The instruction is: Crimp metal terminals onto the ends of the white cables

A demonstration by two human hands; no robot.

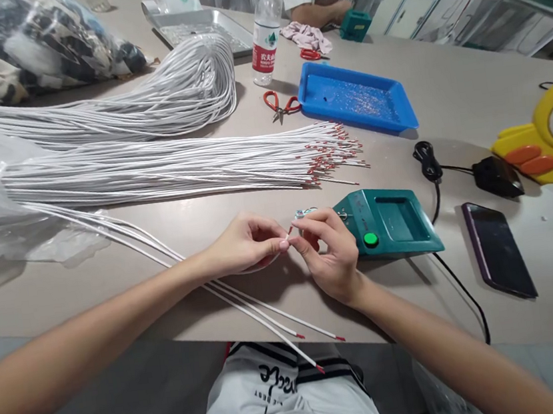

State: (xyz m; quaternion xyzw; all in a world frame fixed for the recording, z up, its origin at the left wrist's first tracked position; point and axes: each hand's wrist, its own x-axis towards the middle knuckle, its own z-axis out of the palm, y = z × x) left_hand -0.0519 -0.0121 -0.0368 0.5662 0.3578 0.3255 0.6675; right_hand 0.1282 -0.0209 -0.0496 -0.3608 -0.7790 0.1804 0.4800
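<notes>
My left hand is closed in a pinch on a thin white cable, close to the red wire end that sticks out between my hands. Opposite it, the thumb and fingers of my right hand are closed on that same red tip. Just right of my right hand sits a green device with a round green button and a recessed tray; the hand partly hides its left end. Several loose white cables pass under my left forearm, their red tips hanging over the table edge.
A bundle of white cables with red ends lies beyond my hands, with a looped bundle behind it. Farther back are red-handled scissors, a blue tray and a bottle. A phone and yellow fan stand right.
</notes>
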